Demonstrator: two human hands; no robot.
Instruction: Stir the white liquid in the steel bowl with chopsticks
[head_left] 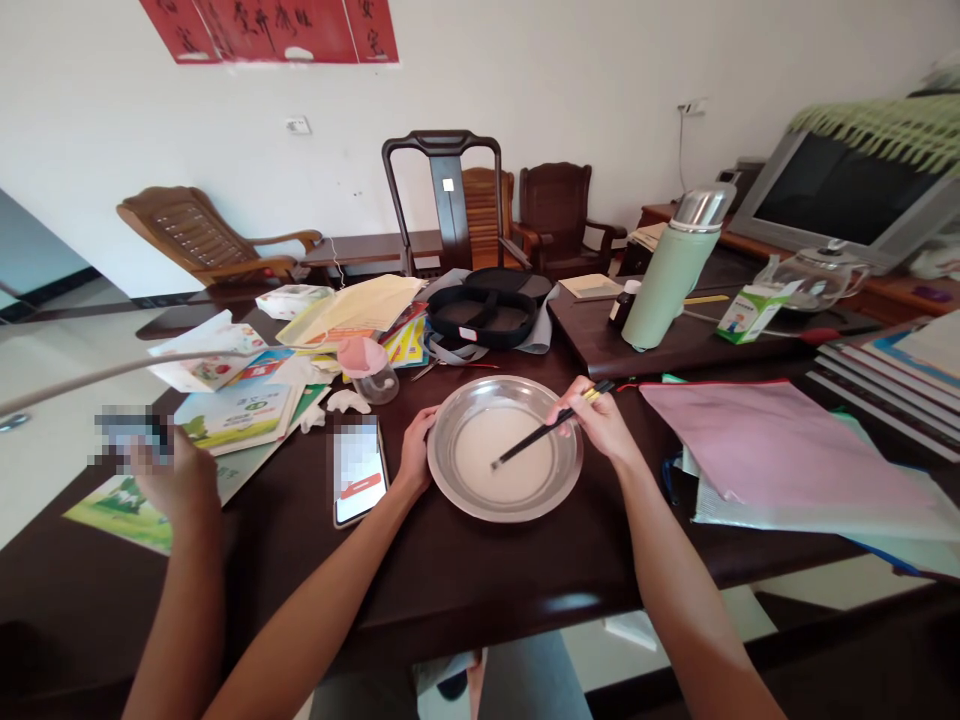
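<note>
A round metal basin (457, 500) stands on the dark table, with a whitish liquid or batter (480, 430) in its bottom. At its left rim, my left hand (417, 447) is closed on the edge, steadying side-on. My right hand (596, 418) grips black chopsticks (534, 437) with gold-coloured upper ends. They slant down to the left, and their tips touch the whitish contents near the middle. A phone (360, 475) with a lit screen lies to the left of my left hand. How many chopsticks there are is hard to make out.
Another person's hand (176, 475) holds a blurred-out device at the left. Behind the basin lie a black case (480, 315) and a pink-topped clear cup (369, 370). A green thermos (671, 275) stands back right, near a pink folder (780, 440). Booklets (247, 415) cover the left side.
</note>
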